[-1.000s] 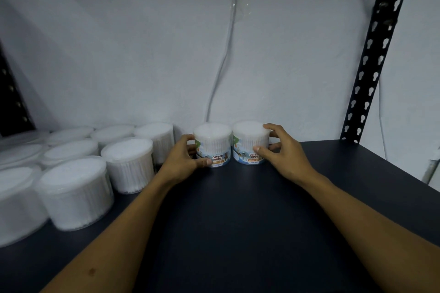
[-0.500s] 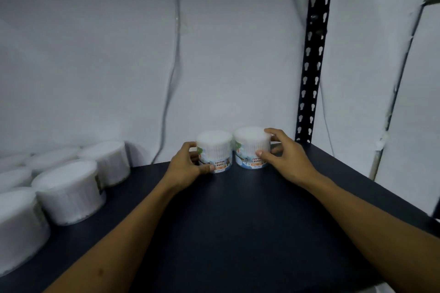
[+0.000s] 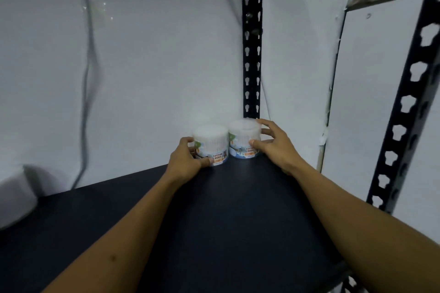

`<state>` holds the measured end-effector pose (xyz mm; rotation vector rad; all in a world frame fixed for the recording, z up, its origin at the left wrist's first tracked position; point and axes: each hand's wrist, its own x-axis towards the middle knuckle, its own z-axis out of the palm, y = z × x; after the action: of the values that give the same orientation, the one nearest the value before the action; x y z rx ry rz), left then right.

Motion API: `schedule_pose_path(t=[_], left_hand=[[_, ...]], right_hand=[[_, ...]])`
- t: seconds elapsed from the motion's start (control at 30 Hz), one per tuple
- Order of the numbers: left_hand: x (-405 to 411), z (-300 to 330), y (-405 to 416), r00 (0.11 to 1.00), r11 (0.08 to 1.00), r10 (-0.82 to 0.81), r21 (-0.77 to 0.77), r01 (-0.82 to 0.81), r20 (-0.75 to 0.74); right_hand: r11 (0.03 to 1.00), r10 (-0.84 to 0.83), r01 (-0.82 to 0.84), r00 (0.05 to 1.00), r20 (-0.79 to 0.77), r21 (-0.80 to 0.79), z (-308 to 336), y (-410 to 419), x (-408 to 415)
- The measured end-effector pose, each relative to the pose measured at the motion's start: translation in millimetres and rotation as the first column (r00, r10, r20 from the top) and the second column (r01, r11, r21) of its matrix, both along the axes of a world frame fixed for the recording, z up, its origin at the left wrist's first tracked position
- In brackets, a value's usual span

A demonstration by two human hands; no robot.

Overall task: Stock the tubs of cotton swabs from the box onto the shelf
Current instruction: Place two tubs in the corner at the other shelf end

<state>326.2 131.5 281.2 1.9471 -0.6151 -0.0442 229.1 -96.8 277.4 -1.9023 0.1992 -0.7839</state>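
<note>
two tubs of cotton buds stand upright at the back right corner of the dark shelf, close beside each other, near the wall and the perforated black upright. our left hand grips the left tub — fingers curled round its far-left side, thumb pressed low on the printed label. our right hand grips the right tub with thumb on the front wall and fingers wrapped over the right side and rim. both tub bases appear to rest on the shelf.

handling, as we judge it: clear plastic drums packed with swabs should be light and fairly rigid, though the thin wall may flex under a hard squeeze. the smooth wall and glossy label could slip, so a wrap round the mid-wall, thumb opposing fingers, seems the sound hold; lifting by the lid risks popping it off. not fragile, but a tipped tub would roll.

count: two labelled tubs in hand; one blurred white shape at the far left edge — probably another tub, we cannot tell. two slotted uprights visible, the second nearer on the right. the box is out of view.
</note>
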Motion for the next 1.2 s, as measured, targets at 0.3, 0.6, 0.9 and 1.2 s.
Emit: schedule_pose_path(t=[0.3,0.6,0.9,1.2], left_hand=[[-1.5,-4.4,-5.0,0.996,0.997,0.069,-0.038,-0.066,0.059],[-0.7,-5.1,0.2,0.993,0.995,0.093,-0.053,-0.089,0.072],[1.9,-5.1,6.7,0.995,0.994,0.09,-0.07,-0.087,0.032],[-1.4,-3.8,7.8,0.994,0.99,0.104,-0.099,-0.102,0.018]], right_hand=[[0.999,0.0,0.004,0.998,-0.061,0.053,-3.2,-6.4,9.7],[0.991,-0.113,0.106,0.989,-0.097,-0.078,1.1,5.5,7.8],[0.986,-0.131,0.117,0.984,-0.121,-0.115,2.3,7.0,6.8],[0.966,-0.18,0.153,0.977,-0.116,-0.208,1.1,7.4,8.3]])
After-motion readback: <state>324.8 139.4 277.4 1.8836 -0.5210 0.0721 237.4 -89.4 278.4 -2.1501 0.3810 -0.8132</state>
